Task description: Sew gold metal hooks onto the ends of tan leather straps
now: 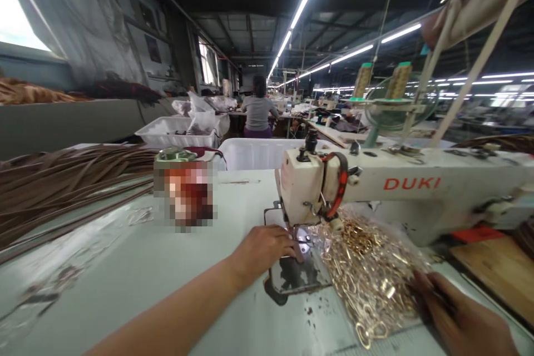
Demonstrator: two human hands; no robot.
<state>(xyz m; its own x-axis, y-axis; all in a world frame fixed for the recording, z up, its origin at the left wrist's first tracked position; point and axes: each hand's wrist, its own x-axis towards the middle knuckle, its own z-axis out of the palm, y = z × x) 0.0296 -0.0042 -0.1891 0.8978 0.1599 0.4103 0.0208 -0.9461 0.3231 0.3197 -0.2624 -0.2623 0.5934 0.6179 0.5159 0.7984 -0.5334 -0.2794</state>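
My left hand rests on the pale table beside the needle of a white sewing machine. Its fingers are pressed together on a small brown strap end lying on the metal needle plate. My right hand sits at the lower right, blurred, its fingers against a clear bag of gold metal buckles that lies under the machine arm. Whether that hand grips the bag is unclear.
A thick pile of brown leather straps covers the table's left side. A blurred-out container stands behind the work area, with white plastic bins beyond. Thread cones stand above the machine. A person sits far back.
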